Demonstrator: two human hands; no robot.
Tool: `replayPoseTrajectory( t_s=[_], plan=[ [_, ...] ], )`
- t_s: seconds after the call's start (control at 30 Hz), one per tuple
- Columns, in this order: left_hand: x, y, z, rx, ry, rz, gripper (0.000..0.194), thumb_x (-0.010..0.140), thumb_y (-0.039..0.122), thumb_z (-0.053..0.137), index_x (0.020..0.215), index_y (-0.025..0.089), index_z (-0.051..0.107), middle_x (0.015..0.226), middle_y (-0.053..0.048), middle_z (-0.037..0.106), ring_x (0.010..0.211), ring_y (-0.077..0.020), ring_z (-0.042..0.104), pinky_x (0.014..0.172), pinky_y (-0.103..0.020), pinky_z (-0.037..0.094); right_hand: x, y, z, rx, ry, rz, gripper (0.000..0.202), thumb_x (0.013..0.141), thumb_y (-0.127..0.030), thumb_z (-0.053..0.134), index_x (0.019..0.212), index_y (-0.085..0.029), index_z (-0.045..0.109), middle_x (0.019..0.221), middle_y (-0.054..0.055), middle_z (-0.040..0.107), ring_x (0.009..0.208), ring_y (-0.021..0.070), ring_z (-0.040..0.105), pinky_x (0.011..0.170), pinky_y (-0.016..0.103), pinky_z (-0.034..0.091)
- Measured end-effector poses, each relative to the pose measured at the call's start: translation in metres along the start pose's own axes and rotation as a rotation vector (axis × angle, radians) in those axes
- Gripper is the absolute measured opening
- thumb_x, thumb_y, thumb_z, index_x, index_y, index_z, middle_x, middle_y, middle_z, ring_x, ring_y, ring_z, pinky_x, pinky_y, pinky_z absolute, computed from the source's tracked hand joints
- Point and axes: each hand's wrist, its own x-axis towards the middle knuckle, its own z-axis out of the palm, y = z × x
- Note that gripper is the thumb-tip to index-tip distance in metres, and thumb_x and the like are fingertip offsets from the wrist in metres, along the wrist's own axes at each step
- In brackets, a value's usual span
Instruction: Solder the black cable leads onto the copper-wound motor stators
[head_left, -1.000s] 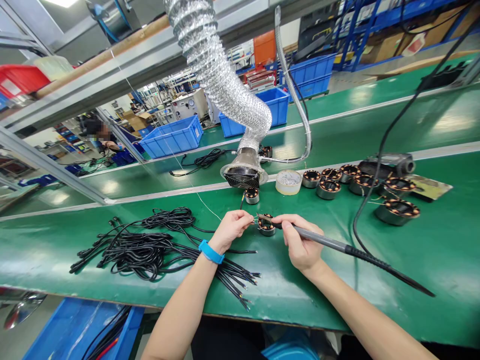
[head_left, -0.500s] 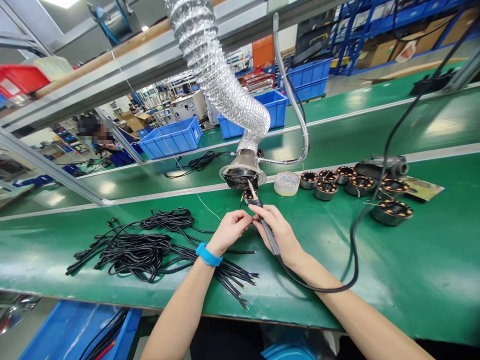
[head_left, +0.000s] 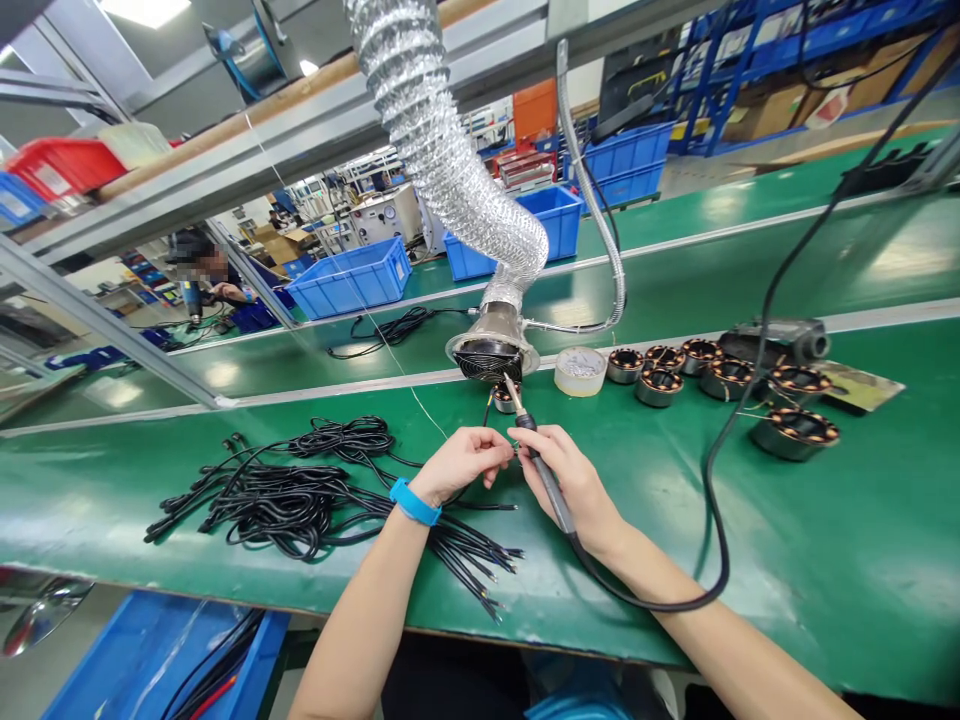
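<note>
The right hand [head_left: 571, 482] grips a soldering iron [head_left: 552, 487], tip raised near the extractor hood [head_left: 495, 328]; the left hand [head_left: 465, 464] is just beside, its hold indeterminable.

No readable text or numbers.

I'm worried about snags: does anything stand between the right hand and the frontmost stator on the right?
Yes: the black cord of the soldering iron loops over the right forearm, then rises across the view between the right hand and the frontmost stator. Its height above the bench there is unclear.
</note>
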Motion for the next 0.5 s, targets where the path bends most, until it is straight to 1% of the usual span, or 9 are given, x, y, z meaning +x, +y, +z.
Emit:
replayPoseTrajectory(
  t_s=[0.13, 0.27, 0.4, 0.5],
  plan=[
    [0.002, -0.004, 0.002, -0.056, 0.040, -0.023, 0.041, 0.074, 0.050, 0.074, 0.078, 0.012, 0.059, 0.064, 0.004, 0.051, 0.044, -0.0023, 0.037, 0.042, -0.019, 0.026, -0.001, -0.001, 0.002, -0.013, -0.015, -0.004, 0.050, 0.094, -0.009, 0.042, 0.139, -0.031, 0.046, 0.105, 0.006, 0.053, 0.090, 0.0180, 0.059, 0.080, 0.032, 0.052],
    [0.004, -0.006, 0.001, -0.079, 0.096, -0.053, 0.040, 0.073, 0.048, 0.076, 0.074, 0.013, 0.056, 0.058, 0.007, 0.046, 0.041, -0.0006, 0.028, 0.040, -0.020, 0.014, 0.001, -0.006, -0.004, 0.045, 0.012, 0.070, 0.049, 0.090, -0.010, 0.050, 0.135, -0.029, 0.048, 0.107, 0.006, 0.053, 0.089, 0.0175, 0.061, 0.084, 0.033, 0.053],
    [0.005, -0.005, -0.001, -0.082, 0.130, -0.070, 0.038, 0.071, 0.046, 0.076, 0.072, 0.013, 0.056, 0.057, 0.007, 0.045, 0.040, -0.0006, 0.026, 0.039, -0.020, 0.012, 0.003, -0.006, -0.010, 0.100, 0.010, 0.177, 0.050, 0.085, -0.011, 0.057, 0.132, -0.028, 0.050, 0.102, 0.004, 0.054, 0.085, 0.0175, 0.063, 0.085, 0.035, 0.055],
    [0.005, -0.004, 0.000, -0.086, 0.122, -0.084, 0.039, 0.070, 0.047, 0.076, 0.073, 0.013, 0.056, 0.059, 0.005, 0.050, 0.040, -0.0002, 0.027, 0.040, -0.020, 0.012, 0.004, -0.001, -0.009, 0.093, 0.068, 0.225, 0.045, 0.086, -0.011, 0.058, 0.128, -0.027, 0.053, 0.102, 0.004, 0.054, 0.079, 0.0160, 0.064, 0.082, 0.034, 0.056]
  ],
)
